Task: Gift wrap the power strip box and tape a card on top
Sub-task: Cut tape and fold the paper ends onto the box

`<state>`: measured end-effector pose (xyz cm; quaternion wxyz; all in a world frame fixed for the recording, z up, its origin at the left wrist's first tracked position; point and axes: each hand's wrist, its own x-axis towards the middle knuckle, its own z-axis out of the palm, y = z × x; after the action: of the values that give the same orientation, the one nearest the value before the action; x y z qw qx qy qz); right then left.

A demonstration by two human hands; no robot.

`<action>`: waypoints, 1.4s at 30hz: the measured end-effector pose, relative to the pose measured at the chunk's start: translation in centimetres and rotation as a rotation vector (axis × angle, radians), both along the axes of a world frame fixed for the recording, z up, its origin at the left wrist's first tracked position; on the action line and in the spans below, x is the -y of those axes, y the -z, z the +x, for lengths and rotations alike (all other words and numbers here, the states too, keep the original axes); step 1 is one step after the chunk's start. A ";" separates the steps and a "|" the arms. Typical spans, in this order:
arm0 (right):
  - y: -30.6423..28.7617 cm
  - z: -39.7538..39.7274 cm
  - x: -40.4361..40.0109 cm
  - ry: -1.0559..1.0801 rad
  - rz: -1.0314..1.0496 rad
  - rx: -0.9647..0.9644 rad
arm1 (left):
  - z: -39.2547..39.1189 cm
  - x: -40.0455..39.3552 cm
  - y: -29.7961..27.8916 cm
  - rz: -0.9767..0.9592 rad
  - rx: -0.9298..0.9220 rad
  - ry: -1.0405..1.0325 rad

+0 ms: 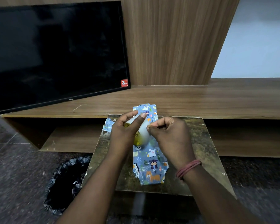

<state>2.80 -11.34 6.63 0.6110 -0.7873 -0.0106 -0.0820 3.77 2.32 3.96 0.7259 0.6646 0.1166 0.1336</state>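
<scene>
The power strip box, wrapped in blue paper with cartoon animals, lies lengthwise on a small worn table. Its near end flap is folded to a point. Above the box my left hand grips a roll of clear tape with a yellow core. My right hand pinches at the roll's edge with thumb and forefinger; the other fingers are curled. Whether a tape end is lifted I cannot tell. No card is visible.
A scrap of the blue paper lies at the table's far left corner. A black-lined bin stands on the floor to the left. Behind, a dark TV leans on a wooden shelf unit.
</scene>
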 end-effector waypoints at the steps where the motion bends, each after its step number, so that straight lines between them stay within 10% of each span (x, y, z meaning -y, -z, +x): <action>1: -0.1 0.0 -0.1 -0.009 0.031 -0.017 | -0.1 -0.1 -0.1 0.020 0.004 -0.002; 17: -0.8 0.6 1.1 -0.087 0.679 -0.387 | 0.3 0.7 0.6 -0.095 0.003 0.100; 42: -1.5 0.8 1.9 -0.258 0.589 -0.178 | 0.1 -1.4 -0.4 -0.129 0.128 0.166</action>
<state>3.62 -13.21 8.09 0.8162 -0.5731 -0.0326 0.0655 3.91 3.74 4.35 0.7816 0.6141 0.0229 0.1073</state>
